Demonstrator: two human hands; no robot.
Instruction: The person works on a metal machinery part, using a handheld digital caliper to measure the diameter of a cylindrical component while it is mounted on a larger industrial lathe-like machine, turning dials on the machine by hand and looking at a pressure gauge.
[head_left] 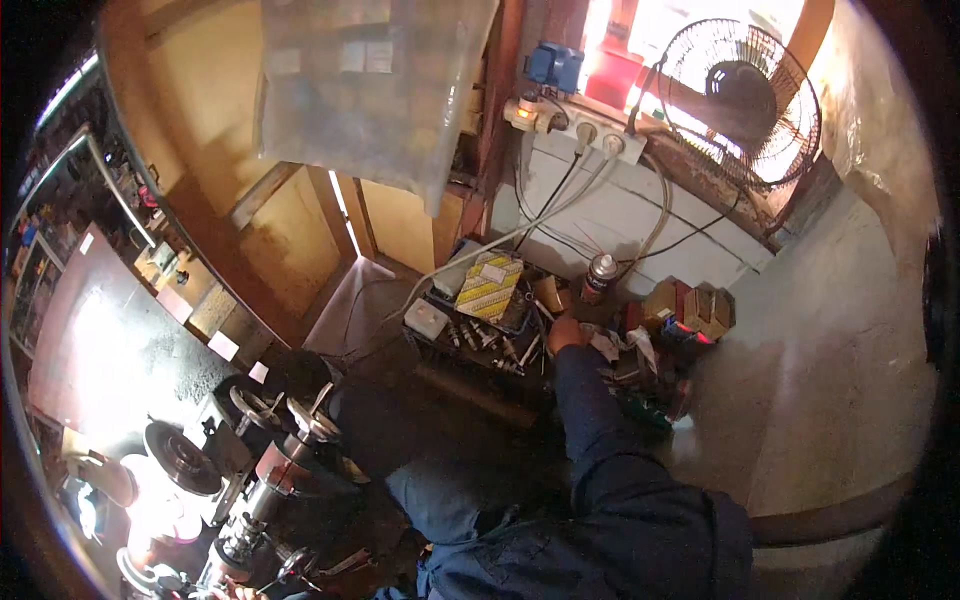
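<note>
My right arm, in a dark blue sleeve, stretches forward to a low, cluttered stand. At its end my right hand (567, 336) looks closed and rounded, its fingertips turned away from view; what it holds, if anything, is hidden. Several metal tool bits (510, 362) lie just left of it, and a crumpled pale cloth (606, 343) lies to its right. Beyond the hand are a small brown carton (551, 294) and a spray can (600, 277). By the machine at the lower left, a small skin-toned patch (243, 593) may be my left hand; its fingers cannot be made out.
A lathe-like machine (280, 465) with handwheels stands at the left under bright glare. On the stand are a yellow striped box (490, 287) and a white container (426, 318). Cardboard boxes (708, 312) sit to the right. Cables hang from a power strip (585, 133) beside a fan (742, 100).
</note>
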